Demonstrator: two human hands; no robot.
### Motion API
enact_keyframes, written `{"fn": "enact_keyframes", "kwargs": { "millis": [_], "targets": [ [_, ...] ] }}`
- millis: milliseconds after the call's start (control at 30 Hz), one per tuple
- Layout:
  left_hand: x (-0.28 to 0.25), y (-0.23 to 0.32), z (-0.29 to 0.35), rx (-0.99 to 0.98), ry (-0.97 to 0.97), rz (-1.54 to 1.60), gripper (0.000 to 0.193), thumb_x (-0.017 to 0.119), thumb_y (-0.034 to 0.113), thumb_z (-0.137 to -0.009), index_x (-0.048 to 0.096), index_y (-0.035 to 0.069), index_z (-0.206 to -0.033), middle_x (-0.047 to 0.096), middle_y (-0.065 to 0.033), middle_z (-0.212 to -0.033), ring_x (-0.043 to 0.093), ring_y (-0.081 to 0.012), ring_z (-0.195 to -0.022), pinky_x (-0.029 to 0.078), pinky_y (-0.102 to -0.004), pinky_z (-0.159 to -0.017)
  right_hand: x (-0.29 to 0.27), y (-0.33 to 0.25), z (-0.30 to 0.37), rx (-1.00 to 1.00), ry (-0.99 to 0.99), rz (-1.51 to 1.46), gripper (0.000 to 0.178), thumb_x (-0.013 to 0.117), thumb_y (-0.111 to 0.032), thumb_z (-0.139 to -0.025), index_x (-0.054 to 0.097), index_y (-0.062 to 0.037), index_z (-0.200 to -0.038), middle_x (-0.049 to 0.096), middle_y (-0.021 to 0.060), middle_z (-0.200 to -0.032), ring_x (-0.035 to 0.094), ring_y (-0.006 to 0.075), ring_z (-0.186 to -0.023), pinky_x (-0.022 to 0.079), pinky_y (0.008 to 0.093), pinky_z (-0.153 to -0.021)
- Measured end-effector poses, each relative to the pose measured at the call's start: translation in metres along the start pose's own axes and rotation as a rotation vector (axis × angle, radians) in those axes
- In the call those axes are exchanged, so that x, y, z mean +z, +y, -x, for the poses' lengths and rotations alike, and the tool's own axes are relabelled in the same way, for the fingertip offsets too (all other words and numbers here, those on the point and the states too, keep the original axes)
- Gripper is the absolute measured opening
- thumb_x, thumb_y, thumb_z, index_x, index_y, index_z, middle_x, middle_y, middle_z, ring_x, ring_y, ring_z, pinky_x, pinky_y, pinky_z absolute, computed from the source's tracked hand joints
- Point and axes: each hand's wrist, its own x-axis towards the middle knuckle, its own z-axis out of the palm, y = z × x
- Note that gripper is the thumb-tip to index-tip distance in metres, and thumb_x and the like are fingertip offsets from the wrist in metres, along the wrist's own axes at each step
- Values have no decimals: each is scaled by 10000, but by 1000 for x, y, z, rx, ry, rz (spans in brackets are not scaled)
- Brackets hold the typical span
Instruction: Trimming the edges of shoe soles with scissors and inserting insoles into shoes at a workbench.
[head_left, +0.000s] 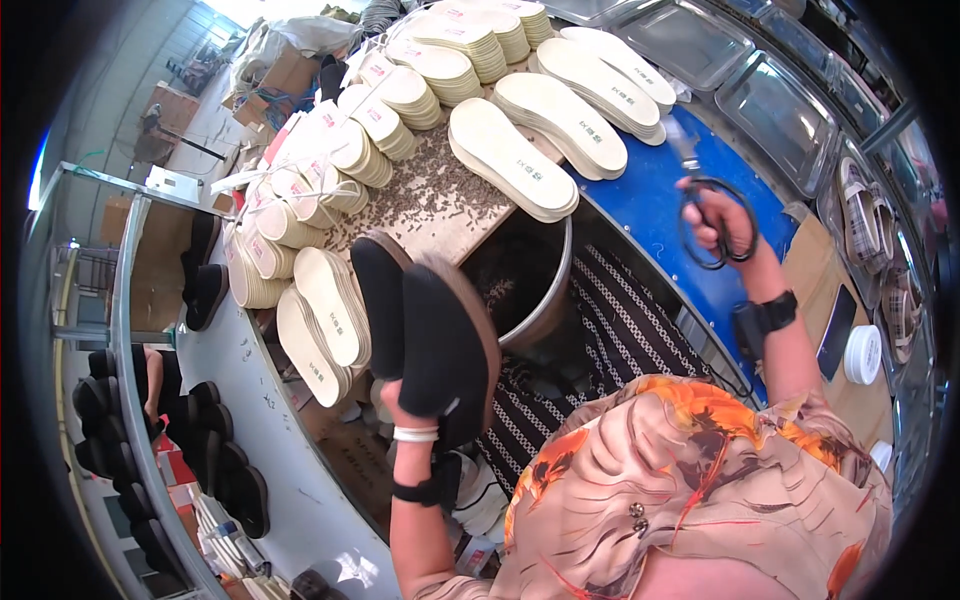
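My left hand [392, 398] is closed around a pair of black slip-on shoes [445, 325] with brown soles, held upright side by side with the toes pointing away from me. Most of its fingers are hidden behind the shoes. In my right hand [718, 214] is a pair of scissors [712, 183] with black looped handles; the blades are blurred and point away over a blue board [655, 215]. Cream insoles [335, 305] lie stacked just left of the shoes. Another insole stack [515, 165] lies beyond, between my two hands.
Many insole stacks [405, 90] line the wooden board [490, 245], which is strewn with small brown bits. A metal bucket [560, 280] stands below its edge. Black shoes [240, 490] line the left bench. Clear plastic trays [775, 115], a phone [836, 328] and a white round tub [862, 354] sit right.
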Motion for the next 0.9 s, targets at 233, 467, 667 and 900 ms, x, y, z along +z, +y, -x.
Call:
{"fn": "enact_keyframes", "kwargs": {
  "millis": [233,467,667,900],
  "targets": [
    [-51,-4,31,-143,-63,247,238,629,60,-701,611,-24,-923,651,-130,-862,637,-272,-746,486,-302,-644,141,42,-43,-235,-524,1141,580,748,-301,-635,514,-44,-1100,548,50,-802,535,152,-673,454,265,-632],
    [-82,4,34,37,-208,10,339,637,13,-650,602,-33,-985,639,-140,-936,630,-278,-836,490,-305,-730,171,40,-61,-586,-633,1448,576,749,-303,-626,536,-76,-1110,573,101,-857,591,241,-757,490,316,-645],
    [-79,9,34,20,-208,34,323,653,57,-687,600,-16,-997,652,-139,-874,644,-258,-777,495,-297,-670,156,58,-61,-615,-613,1598,446,717,-281,-643,575,-64,-1006,570,116,-703,592,272,-642,479,348,-601],
    [-74,-3,31,-169,-171,37,298,597,47,-674,605,-39,-959,635,-172,-918,624,-294,-837,490,-313,-712,153,59,-30,-389,-683,1363,526,740,-341,-623,554,-64,-1030,578,104,-816,593,262,-734,480,329,-628]
  ]
}}
